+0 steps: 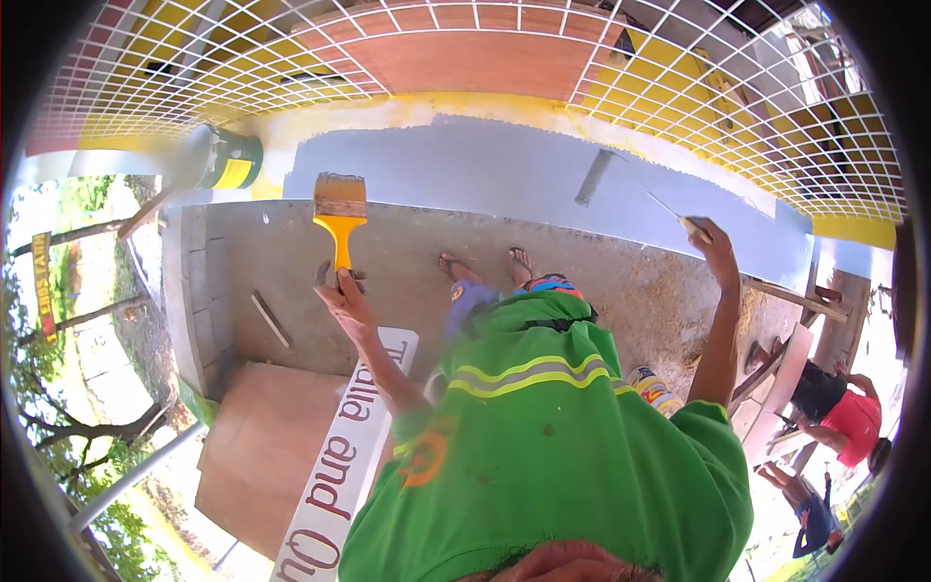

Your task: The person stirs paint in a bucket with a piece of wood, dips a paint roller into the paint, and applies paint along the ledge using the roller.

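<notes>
My left hand (347, 301) is closed round the yellow handle of a wide paintbrush (339, 209), its bristles pointing up and brownish with wear or paint. In my right hand (716, 250) is the handle of a paint roller (694, 229). A thin metal rod runs from it to a dark grey roller sleeve (594, 178), which lies against the ledge (456, 160). Grey paint coats much of this long ledge, with uneven edges against white and yellow along its far side. The brush head overlaps the near edge of the ledge; I cannot tell whether it touches.
White wire mesh (417, 19) rises behind the ledge. A dark bucket (233, 160) with a yellow label is at its left end. A lettered sign board (354, 427) and a plywood sheet (257, 446) lie at left. A can (655, 388) stands by me; two people (844, 417) are at right.
</notes>
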{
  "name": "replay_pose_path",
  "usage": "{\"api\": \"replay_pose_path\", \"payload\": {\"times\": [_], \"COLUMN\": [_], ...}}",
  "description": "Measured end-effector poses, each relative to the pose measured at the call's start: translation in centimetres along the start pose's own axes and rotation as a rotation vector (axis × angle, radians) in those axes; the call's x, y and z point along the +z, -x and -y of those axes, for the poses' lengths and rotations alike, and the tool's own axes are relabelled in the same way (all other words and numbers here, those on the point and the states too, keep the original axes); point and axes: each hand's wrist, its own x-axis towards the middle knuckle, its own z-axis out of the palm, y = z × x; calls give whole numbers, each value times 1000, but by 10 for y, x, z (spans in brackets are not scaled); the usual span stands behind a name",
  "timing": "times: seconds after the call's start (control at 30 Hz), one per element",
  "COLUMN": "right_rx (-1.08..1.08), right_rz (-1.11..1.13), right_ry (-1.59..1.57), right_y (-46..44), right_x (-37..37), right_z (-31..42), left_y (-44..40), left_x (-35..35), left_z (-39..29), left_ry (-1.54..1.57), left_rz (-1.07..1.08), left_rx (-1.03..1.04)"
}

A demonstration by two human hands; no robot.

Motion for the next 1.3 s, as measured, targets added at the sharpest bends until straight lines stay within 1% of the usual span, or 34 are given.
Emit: {"api": "replay_pose_path", "payload": {"times": [0.03,0.07,0.1,0.13,0.17,0.2,0.27,0.33,0.4,0.53,0.6,0.67,0.73,0.83,0.87,0.97,1.07,1.17,1.2,1.3], "right_rx": [75,104,106,104,75,153,140,170,126,38,-39,-93,-122,-156,-175,-203,-190,-165,-150,-74], "right_rz": [-44,-78,-123,-134,-198,-180,-134,-16,42,142,180,205,224,252,246,228,215,211,194,107], "right_ry": [14,-118,-202,-173,-255,-379,-555,-686,-719,-784,-758,-722,-678,-628,-632,-647,-666,-685,-683,-670], "right_y": [16,26,35,39,44,50,42,33,18,-19,-35,-50,-62,-80,-83,-85,-74,-63,-57,-35], "right_x": [11,28,49,69,95,113,156,186,208,229,233,238,249,280,295,343,395,431,439,458], "right_z": [2,-22,-39,-67,-69,-37,-40,-6,11,57,84,116,151,202,216,258,298,312,317,331], "left_y": [-1,-3,-5,-6,-7,-8,-11,-14,-17,-25,-32,-49,-76,-133,-156,-240,-324,-396,-417,-441], "left_x": [2,4,4,4,4,2,-4,-13,-28,-68,-88,-112,-138,-179,-193,-230,-259,-278,-283,-297], "left_z": [-3,-7,-10,-13,-16,-18,-22,-24,-28,-46,-49,-40,-29,-47,-55,-62,-70,-79,-75,-85], "left_ry": [-13,-23,-23,-21,-20,-28,-50,-78,-101,-159,-175,-169,-163,-254,-288,-442,-581,-699,-709,-753], "left_rz": [0,2,4,6,5,15,10,-5,-11,-42,-73,-109,-159,-221,-229,-234,-123,50,83,116], "left_rx": [9,18,16,13,9,23,45,70,94,15,-7,19,71,172,175,374,477,513,580,557]}}
